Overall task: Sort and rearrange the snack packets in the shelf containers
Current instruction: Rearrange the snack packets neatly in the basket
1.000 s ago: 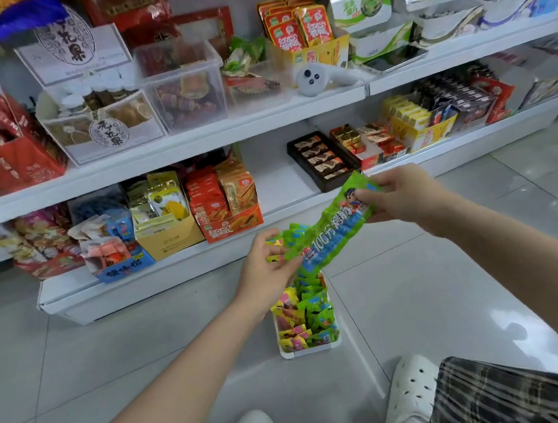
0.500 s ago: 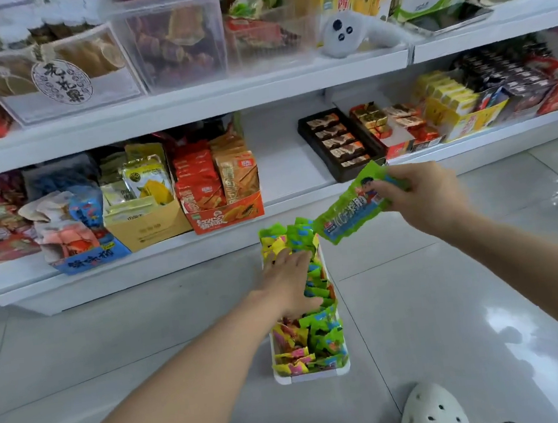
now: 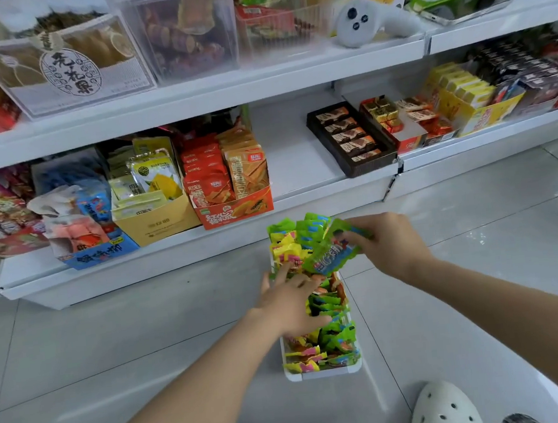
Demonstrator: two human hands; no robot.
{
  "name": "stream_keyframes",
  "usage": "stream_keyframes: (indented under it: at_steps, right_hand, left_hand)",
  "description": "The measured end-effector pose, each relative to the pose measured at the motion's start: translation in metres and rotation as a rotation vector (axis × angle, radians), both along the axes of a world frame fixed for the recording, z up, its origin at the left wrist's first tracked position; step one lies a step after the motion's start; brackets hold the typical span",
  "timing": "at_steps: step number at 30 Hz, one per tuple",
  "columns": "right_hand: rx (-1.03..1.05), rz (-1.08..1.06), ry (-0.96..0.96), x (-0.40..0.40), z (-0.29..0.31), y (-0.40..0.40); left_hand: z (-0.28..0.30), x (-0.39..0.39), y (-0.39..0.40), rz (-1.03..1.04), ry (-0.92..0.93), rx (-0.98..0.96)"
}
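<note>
Lowering the green packet (image 3: 335, 252) pinched in the right hand (image 3: 389, 246) toward the white tray's (image 3: 322, 374) far end on the floor, the flat-fingered left hand (image 3: 292, 304) now parts the packets, suggesting insertion is next.

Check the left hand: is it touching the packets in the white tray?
Touching. The head view shows the left hand lying flat on the packets in the white tray, fingers spread over them.

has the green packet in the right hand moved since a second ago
Yes. The green packet in the right hand has come down toward the white tray on the floor.
</note>
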State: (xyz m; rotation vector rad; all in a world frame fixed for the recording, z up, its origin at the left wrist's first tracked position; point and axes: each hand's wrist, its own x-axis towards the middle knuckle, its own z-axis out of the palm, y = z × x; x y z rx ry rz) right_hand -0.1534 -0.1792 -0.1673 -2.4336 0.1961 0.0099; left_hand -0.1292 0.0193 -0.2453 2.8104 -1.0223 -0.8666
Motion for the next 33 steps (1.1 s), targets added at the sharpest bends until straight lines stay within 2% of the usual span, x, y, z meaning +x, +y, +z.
stream_keyframes:
  at_steps: [5, 9, 14, 18, 23, 27, 33]
  right_hand:
    - [-0.129, 0.099, 0.065, 0.016, -0.016, 0.015]
    - [-0.356, 0.166, 0.246, 0.036, -0.045, 0.03]
    - [-0.528, 0.115, 0.384, 0.045, -0.075, 0.04]
    - [-0.479, 0.061, 0.375, 0.047, -0.081, 0.033]
    - [-0.455, 0.232, 0.429, 0.051, -0.076, 0.018]
    - [-0.416, 0.166, 0.239, 0.058, -0.067, 0.013]
    - [-0.654, 0.137, 0.178, 0.066, -0.083, 0.028]
  left_hand:
    - [0.0, 0.001, -0.001, 0.013, 0.006, -0.017]
    - [-0.004, 0.002, 0.001, 0.036, 0.004, -0.064]
    - [-0.007, 0.005, 0.001, 0.043, 0.016, -0.1]
    - [-0.009, 0.005, 0.003, 0.038, -0.005, -0.137]
    - [-0.011, 0.008, 0.001, 0.061, -0.03, -0.188]
    - [-0.012, 0.008, -0.002, 0.043, -0.038, -0.185]
    - [-0.013, 0.007, 0.002, 0.031, -0.048, -0.191]
